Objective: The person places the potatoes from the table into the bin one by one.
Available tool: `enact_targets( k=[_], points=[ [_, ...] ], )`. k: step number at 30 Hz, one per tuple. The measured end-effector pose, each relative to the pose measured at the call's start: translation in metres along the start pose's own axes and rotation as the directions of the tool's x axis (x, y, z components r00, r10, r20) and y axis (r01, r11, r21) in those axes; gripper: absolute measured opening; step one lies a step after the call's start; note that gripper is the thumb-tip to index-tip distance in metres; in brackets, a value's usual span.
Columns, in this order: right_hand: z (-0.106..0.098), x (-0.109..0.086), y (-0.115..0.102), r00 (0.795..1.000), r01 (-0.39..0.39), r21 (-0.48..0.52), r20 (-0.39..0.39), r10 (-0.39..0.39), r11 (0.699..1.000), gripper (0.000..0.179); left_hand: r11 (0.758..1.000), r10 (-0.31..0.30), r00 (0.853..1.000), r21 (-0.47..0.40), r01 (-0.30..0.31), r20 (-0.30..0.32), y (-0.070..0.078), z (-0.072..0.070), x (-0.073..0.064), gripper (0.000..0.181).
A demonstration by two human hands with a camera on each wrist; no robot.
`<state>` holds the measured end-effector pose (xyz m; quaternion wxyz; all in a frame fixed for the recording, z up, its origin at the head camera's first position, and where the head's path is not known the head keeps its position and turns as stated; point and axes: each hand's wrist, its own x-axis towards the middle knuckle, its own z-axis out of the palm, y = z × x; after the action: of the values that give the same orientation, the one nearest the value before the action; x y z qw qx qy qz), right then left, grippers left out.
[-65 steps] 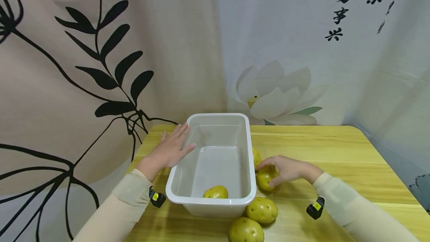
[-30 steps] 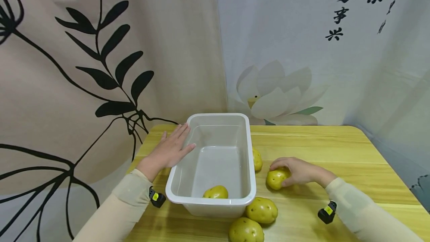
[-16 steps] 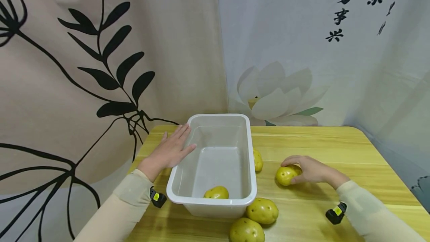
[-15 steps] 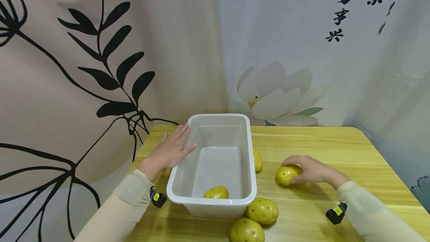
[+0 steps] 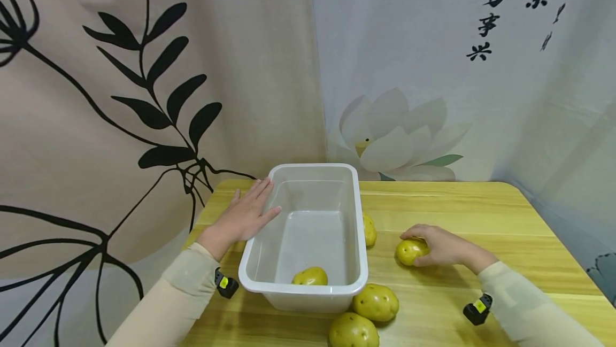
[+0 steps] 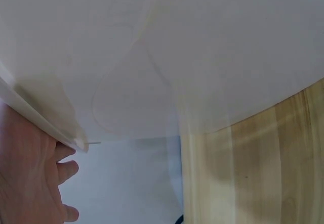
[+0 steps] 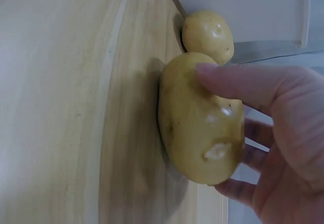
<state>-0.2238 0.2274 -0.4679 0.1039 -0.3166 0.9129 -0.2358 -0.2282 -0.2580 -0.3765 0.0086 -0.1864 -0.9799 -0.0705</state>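
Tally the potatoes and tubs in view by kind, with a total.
White tub: 1
Potatoes: 5 (one inside the tub, one held by the right hand, one beside the tub's right side, two by its near right corner)
Total: 6

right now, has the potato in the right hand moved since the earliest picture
Yes: in the head view, the potato in the right hand has moved rightward, away from the white bin, leaving a wider gap.
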Motion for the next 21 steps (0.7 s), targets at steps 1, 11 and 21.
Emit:
enact_targets(
  k=[1, 11, 21],
  points=[
    [0.001, 0.001, -0.001, 1.000, 0.009, -0.011, -0.001, -0.009, 1.000, 0.057, 1.000, -0.001, 1.000, -0.003, 0.001, 0.000, 0.000, 0.000, 0.000, 0.077],
    [0.014, 0.009, 0.000, 0.999, 0.047, -0.048, 0.005, -0.047, 0.998, 0.062, 1.000, -0.002, 1.000, -0.017, 0.002, -0.005, -0.001, 0.000, 0.000, 0.072],
    [0.020, 0.014, 0.000, 0.998, 0.065, -0.076, 0.010, -0.064, 0.995, 0.073, 1.000, -0.005, 1.000, -0.025, 0.005, 0.005, -0.001, 0.001, 0.000, 0.073]
  ],
)
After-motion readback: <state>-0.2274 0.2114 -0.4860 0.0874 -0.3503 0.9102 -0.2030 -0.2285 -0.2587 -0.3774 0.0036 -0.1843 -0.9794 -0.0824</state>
